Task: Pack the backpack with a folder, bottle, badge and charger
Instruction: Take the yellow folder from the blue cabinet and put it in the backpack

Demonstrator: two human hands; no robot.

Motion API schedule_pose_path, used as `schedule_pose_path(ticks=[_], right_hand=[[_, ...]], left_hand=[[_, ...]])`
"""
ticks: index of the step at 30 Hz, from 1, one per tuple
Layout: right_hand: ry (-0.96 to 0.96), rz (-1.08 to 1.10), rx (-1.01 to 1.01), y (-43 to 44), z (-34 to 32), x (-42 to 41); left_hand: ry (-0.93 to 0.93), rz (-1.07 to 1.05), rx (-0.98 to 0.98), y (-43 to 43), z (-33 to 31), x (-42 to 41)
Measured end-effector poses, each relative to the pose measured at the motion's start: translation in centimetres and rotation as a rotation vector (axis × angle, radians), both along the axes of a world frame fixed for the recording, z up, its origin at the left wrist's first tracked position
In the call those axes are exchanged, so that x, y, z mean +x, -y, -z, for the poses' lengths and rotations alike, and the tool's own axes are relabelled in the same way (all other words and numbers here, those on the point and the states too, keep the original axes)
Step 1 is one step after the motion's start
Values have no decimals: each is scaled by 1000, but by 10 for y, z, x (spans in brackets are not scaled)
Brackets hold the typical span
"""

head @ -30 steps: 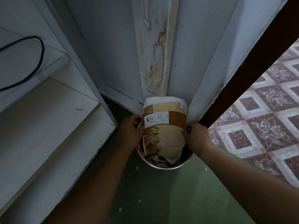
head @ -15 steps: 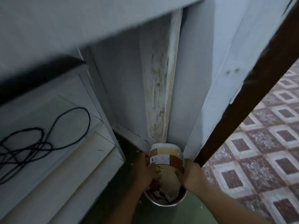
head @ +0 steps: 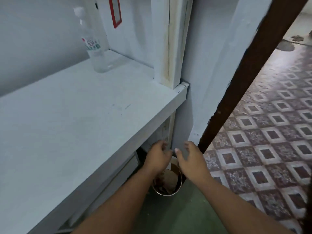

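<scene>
Over the metal bin (head: 167,194) on the near floor, I see left hand (head: 157,157) and right hand (head: 190,159) side by side, fingers loosely spread, gripping nothing. Bottle (head: 94,46) stands upright far left on the white shelf (head: 76,115).

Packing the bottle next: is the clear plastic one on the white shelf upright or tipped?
Upright. The clear plastic bottle stands on its base on the white shelf, its white cap at the top.

Pale blue-white shelf (head: 84,115) at left, against a pale wall (head: 207,65). White post (head: 166,48) with yellowed stains. Dark brown door edge (head: 253,73) runs diagonally. Patterned maroon-and-cream tiled floor (head: 270,141) beyond; green floor (head: 177,213) below. Dim light.
</scene>
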State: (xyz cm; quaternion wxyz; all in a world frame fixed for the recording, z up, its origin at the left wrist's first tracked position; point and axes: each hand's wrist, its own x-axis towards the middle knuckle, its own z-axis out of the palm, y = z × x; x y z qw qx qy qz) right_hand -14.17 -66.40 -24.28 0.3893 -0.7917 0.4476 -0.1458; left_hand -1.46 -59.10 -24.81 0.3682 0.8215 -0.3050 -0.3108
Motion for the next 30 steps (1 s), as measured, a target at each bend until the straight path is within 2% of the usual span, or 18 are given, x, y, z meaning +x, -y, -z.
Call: schedule_pose_path(ticks=[7, 11, 18, 24, 30], right_hand=[[91, 63, -99, -14, -94, -25], [150, 194, -145, -28, -133, -38], [233, 443, -194, -56, -178, -67], [219, 657, -252, -79, -216, -146], [239, 964, -302, -140, -238, -271]], left_hand=[[24, 55, -193, -17, -98, -17], [44, 85, -299, -25, -144, -13], [40, 338, -375, -22, -201, -43], [-33, 555, -466, -8, -235, -114], [-175, 859, -508, -10, -249, -240]])
